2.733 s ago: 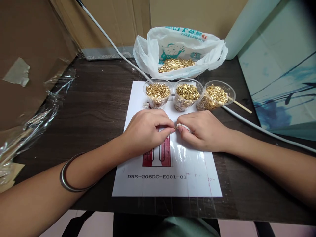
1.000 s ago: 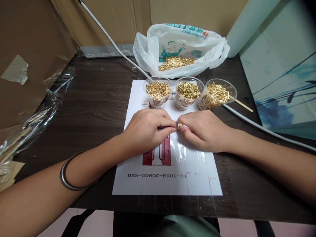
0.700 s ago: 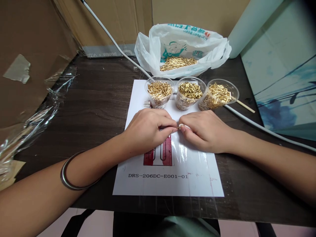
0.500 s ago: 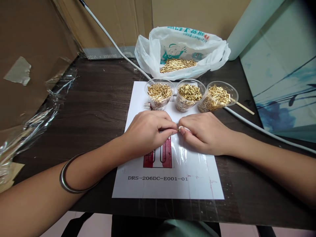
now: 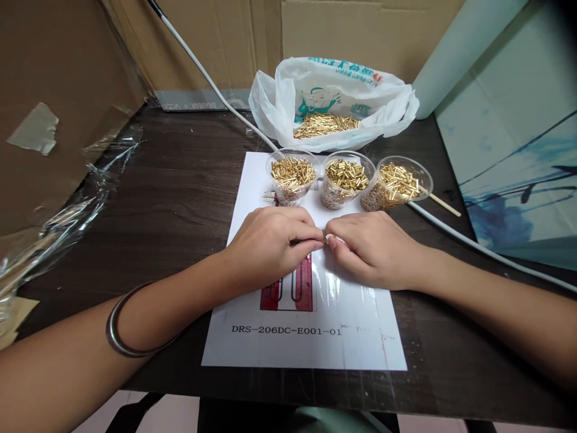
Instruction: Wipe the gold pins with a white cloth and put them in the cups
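Note:
My left hand (image 5: 270,246) and my right hand (image 5: 369,246) rest on a white printed sheet (image 5: 297,337) with a red diagram, fingertips meeting in the middle. Both hands are closed in a pinch. Between the fingertips sits a tiny gold metal piece (image 5: 325,240), and something small and white shows under my right fingers. Just beyond the hands stand three clear plastic cups (image 5: 345,178) filled with small gold tubes. A metal bangle (image 5: 118,328) circles my left wrist.
Behind the cups lies a white plastic bag (image 5: 333,99) holding more gold tubes. A white cable (image 5: 469,237) runs across the dark wooden table (image 5: 180,192). A thin wooden stick (image 5: 444,204) lies by the right cup. Crumpled clear film (image 5: 58,228) and cardboard sit at left.
The hands have kept the same pinch at the same spot on the sheet; only the view has shifted slightly, so everything sits a little lower in the picture.

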The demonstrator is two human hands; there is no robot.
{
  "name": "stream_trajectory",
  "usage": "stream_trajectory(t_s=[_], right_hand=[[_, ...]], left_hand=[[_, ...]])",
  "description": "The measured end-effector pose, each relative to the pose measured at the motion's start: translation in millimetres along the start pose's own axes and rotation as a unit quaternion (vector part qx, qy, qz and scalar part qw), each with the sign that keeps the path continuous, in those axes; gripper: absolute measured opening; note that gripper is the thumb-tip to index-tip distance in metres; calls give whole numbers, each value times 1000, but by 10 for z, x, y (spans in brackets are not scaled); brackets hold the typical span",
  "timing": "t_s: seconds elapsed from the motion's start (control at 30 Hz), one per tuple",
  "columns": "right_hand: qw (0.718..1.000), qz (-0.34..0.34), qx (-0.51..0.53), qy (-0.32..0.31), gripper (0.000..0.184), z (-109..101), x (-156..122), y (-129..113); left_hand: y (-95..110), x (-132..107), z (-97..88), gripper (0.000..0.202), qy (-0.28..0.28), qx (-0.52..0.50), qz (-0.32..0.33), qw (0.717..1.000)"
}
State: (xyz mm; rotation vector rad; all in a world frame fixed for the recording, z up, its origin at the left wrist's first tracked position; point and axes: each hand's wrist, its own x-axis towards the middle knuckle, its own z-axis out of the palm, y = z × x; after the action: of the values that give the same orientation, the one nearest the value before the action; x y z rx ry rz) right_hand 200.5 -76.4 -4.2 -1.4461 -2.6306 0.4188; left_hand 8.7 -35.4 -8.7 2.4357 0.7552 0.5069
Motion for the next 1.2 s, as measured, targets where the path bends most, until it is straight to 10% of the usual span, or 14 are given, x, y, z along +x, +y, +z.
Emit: stream_trajectory(t_s=[1.2], right_hand=[[1000, 0, -17, 0, 21, -2, -7, -17]], left_hand=[[16, -12, 20, 18, 9, 13, -16, 1000]])
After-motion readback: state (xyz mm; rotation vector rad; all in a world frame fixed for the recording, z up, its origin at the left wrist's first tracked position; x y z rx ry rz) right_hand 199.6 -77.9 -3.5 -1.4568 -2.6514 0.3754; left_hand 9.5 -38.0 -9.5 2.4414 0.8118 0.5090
